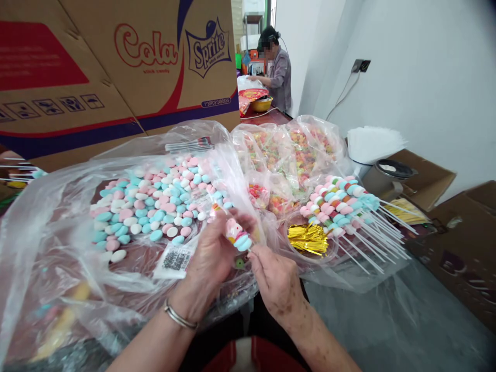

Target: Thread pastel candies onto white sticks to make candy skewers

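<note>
Between my two hands is a candy skewer [242, 242] with blue, pink, white and yellow pieces, apparently in clear wrap. My left hand [217, 245] is closed around its upper part, partly hiding it. The fingers of my right hand [276, 279] pinch its lower end, where the stick is mostly covered. Left of my hands, loose pink, blue and white candies [143, 209] are spread on plastic sheeting [50, 232]. A small packet with a printed code [174, 260] lies beside my left wrist. Gold twist ties [308, 239] sit in a round clear container right of my hands.
Many candy skewers [341, 204] are piled at the right, white sticks pointing toward me. Bags of colourful gummies [290, 150] lie behind. A big cardboard box [116, 67] blocks the far left. A grey container [382, 178] and open boxes stand right. Another person [279, 75] works in the background.
</note>
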### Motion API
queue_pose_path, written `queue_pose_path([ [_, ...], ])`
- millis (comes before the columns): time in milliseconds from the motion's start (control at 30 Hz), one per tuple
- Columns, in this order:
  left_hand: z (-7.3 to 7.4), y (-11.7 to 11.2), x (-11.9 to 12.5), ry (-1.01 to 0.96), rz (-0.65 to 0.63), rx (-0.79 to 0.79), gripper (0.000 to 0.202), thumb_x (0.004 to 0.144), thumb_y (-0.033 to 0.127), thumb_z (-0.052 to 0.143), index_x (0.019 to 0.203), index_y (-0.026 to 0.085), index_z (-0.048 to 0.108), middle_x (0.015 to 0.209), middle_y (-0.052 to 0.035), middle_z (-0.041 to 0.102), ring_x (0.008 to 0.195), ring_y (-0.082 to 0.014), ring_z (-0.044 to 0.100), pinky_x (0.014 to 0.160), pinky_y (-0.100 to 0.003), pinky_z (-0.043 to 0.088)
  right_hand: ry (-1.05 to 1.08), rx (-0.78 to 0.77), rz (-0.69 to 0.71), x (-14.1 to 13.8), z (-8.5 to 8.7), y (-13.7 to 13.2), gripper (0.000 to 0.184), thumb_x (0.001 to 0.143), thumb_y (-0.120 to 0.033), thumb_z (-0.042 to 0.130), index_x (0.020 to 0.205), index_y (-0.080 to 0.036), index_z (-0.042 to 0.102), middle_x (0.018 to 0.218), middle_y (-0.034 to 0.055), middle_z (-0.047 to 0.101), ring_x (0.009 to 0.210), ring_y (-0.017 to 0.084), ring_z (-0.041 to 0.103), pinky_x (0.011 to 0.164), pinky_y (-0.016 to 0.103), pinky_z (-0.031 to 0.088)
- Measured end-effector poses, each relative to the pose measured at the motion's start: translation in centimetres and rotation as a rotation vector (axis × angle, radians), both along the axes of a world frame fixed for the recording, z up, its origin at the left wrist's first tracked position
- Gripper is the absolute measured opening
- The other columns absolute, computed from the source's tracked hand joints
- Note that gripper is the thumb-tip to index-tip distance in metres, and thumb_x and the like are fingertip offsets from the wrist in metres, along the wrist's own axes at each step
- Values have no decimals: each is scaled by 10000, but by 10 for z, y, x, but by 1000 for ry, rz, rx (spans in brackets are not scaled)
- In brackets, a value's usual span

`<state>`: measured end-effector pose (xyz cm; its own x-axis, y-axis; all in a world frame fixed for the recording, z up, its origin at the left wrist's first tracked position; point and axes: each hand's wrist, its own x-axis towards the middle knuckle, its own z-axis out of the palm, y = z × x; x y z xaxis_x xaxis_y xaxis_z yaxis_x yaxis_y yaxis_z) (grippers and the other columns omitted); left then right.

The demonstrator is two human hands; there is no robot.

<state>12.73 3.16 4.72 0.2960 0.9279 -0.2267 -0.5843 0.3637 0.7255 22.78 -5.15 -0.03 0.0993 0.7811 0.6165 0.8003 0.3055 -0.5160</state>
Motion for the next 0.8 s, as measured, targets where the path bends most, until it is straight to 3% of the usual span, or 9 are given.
queue_pose_path([
  [67, 9, 9, -4, 50, 92, 22, 349, 680, 371, 828, 873, 118, 684, 783, -98, 734, 757, -270, 720, 690, -394, 599, -41, 16, 11, 3, 3, -1, 267, 981, -168, 405, 859, -141, 640, 609, 20, 634, 559, 133, 606, 568, 231, 404],
  [233, 23, 21, -6, 122, 94, 51, 134, 740, 195, 761, 726, 115, 655, 585, -4, 627, 516, -147, 624, 534, -272, 558, -79, 77, -50, 2, 7, -1, 221, 950, -113, 442, 854, -149, 638, 652, 31, 648, 604, 149, 599, 610, 255, 400],
  [333, 19, 21, -4, 77, 142, 31, 128, 744, 176, 753, 707, 112, 649, 563, 5, 610, 500, -118, 601, 510, -222, 535, -59, 86, -66, 2, 6, -1, 222, 955, -121, 436, 856, -145, 633, 637, 29, 644, 588, 141, 595, 603, 249, 398],
  [500, 7, 7, 5, -56, 50, 4, 196, 739, 248, 787, 723, 122, 638, 560, 31, 574, 484, -94, 562, 523, -218, 526, -4, 42, -25, -3, 4, 2, 254, 966, -168, 406, 855, -142, 633, 637, 36, 640, 579, 135, 597, 575, 232, 404],
  [567, 5, 3, 7, -65, 28, 0, 202, 740, 251, 788, 725, 122, 633, 555, 35, 560, 482, -91, 553, 511, -207, 509, 131, -47, 40, -4, 6, 3, 259, 960, -199, 400, 848, -149, 628, 639, 24, 624, 567, 126, 576, 555, 223, 399],
  [700, 8, 8, 0, -79, 12, -7, 214, 753, 304, 773, 815, 134, 658, 635, -3, 627, 584, -149, 632, 578, -267, 549, 696, -409, 261, 1, 12, 1, 284, 969, -325, 400, 811, -176, 582, 508, -61, 467, 463, 89, 434, 472, 188, 348],
  [800, 15, 14, -6, -96, -2, 11, 210, 744, 290, 757, 876, 147, 674, 700, -24, 663, 666, -192, 671, 619, -311, 569, 970, -521, 384, 5, 15, -1, 307, 969, -390, 410, 851, -165, 581, 463, -88, 404, 426, 77, 368, 446, 180, 314],
])
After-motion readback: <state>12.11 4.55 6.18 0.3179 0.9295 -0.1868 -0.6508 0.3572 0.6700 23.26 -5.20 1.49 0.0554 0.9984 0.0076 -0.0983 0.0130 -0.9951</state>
